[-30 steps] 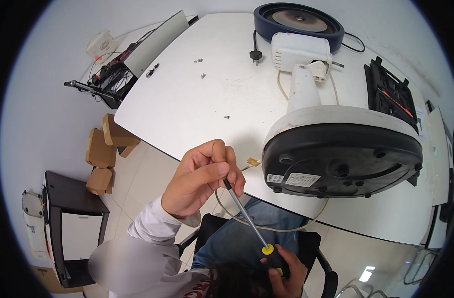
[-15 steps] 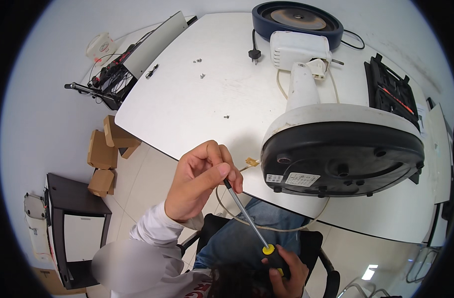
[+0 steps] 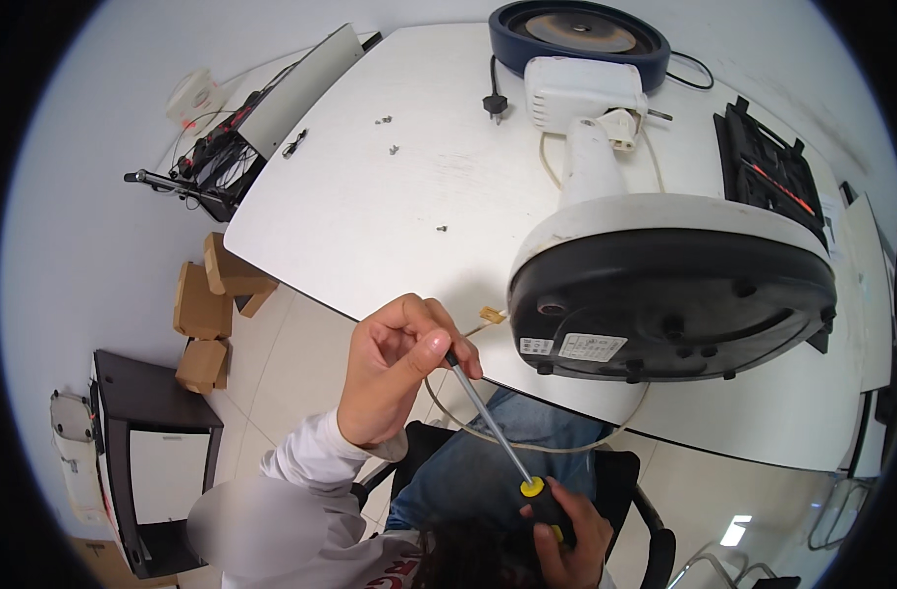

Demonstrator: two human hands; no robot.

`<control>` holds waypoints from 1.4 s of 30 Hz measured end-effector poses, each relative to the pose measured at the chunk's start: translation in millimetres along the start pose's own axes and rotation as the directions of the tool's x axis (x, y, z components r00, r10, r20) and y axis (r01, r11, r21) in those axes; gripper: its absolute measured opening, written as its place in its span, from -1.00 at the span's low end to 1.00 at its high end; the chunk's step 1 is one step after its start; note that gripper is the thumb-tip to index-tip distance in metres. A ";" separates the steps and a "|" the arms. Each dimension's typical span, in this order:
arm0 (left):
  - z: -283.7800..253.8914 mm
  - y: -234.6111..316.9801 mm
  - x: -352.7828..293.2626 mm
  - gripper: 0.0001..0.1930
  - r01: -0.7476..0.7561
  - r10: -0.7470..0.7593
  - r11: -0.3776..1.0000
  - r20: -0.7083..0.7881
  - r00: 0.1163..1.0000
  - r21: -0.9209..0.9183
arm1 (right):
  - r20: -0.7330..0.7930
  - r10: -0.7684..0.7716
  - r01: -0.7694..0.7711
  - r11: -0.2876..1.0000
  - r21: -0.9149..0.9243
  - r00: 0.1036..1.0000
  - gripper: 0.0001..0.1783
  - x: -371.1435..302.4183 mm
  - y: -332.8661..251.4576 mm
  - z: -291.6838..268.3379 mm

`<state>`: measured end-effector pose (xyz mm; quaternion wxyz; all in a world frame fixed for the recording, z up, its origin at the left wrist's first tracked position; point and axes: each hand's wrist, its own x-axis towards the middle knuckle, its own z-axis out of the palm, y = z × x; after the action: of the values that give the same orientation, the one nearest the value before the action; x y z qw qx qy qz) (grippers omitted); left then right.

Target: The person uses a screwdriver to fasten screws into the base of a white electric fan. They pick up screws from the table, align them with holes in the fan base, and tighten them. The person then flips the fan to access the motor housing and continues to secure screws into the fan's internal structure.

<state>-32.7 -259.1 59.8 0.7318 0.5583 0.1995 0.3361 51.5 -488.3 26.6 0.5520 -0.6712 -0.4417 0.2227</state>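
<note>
Between my two hands runs a screwdriver (image 3: 492, 424) with a long metal shaft and a black-and-yellow handle. My right hand (image 3: 578, 538) is wrapped round the handle, low in the view. My left hand (image 3: 401, 368) pinches the dark tip end of the shaft; whether a small screw is there too is hidden by the fingers. To the right, a white appliance with a black underside (image 3: 655, 304) lies tipped on the table, its base facing me. It looks like a pedestal fan's stand and motor housing (image 3: 576, 93). Its pale cord (image 3: 606, 444) loops down past the table edge.
Several small screws (image 3: 442, 229) lie on the white table (image 3: 350, 216). At the back is a round dark-blue part (image 3: 655, 59) beside a black plug (image 3: 495, 102). An opened black tool case (image 3: 772, 167) stands at the right. Cardboard boxes (image 3: 201, 299) and a dark cabinet (image 3: 159, 432) are at the left.
My left hand has shifted slightly down, still pinching the screwdriver's tip end. My right hand keeps its hold on the handle. The whole view has shifted a little.
</note>
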 end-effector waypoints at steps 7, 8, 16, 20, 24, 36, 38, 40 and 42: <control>4.8 -12.5 -7.2 -0.69 -0.118 0.117 0.987 -0.010 0.993 -0.111 | 0.172 0.006 -0.010 1.000 0.021 0.985 -0.50 1.8 9.2 -10.7; 3.9 -13.4 -8.2 -0.64 -0.147 0.144 0.983 -0.031 0.989 -0.113 | 0.160 -0.039 0.036 0.999 0.025 0.986 -0.49 4.0 7.7 -12.3; 11.8 -36.1 -30.3 -0.59 0.121 -0.153 0.981 0.223 0.963 0.153 | -0.039 -0.125 0.126 0.992 0.026 0.991 -0.55 -10.2 15.4 -33.5; 29.6 -56.4 -30.2 -0.33 -0.053 0.048 0.920 0.023 0.999 0.388 | -0.119 -0.097 0.099 0.995 0.019 0.988 -0.56 -29.3 29.9 -37.4; 46.8 -46.6 -6.5 -0.35 0.172 -0.179 0.876 -0.026 0.983 0.450 | -0.136 -0.066 0.065 0.998 -0.011 0.989 -0.58 -30.9 20.6 -47.4; 82.1 -19.2 22.6 -0.60 -0.147 0.149 0.988 -0.032 0.988 0.043 | -0.504 0.021 -0.012 1.000 0.021 0.864 -0.38 -71.7 -8.3 -83.4; 87.9 -3.5 26.9 -0.60 -0.173 0.173 0.984 -0.015 0.985 -0.031 | -0.535 -0.168 0.006 0.957 -0.291 0.828 -0.41 -63.8 -24.5 -97.1; 89.9 5.7 31.4 -0.60 -0.189 0.189 0.978 -0.011 0.982 -0.090 | -0.667 -0.311 -0.034 0.892 -0.451 0.677 -0.48 -60.4 -25.7 -102.6; 90.7 11.8 37.3 -0.59 -0.194 0.195 0.972 -0.007 0.981 -0.129 | -0.551 -0.351 -0.044 0.815 -0.578 0.757 -0.44 -73.9 -29.7 -119.5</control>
<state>50.5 -292.7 101.1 0.7304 0.5275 0.1198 0.4169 97.5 -615.4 75.4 0.4640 -0.7961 -0.3299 -0.2049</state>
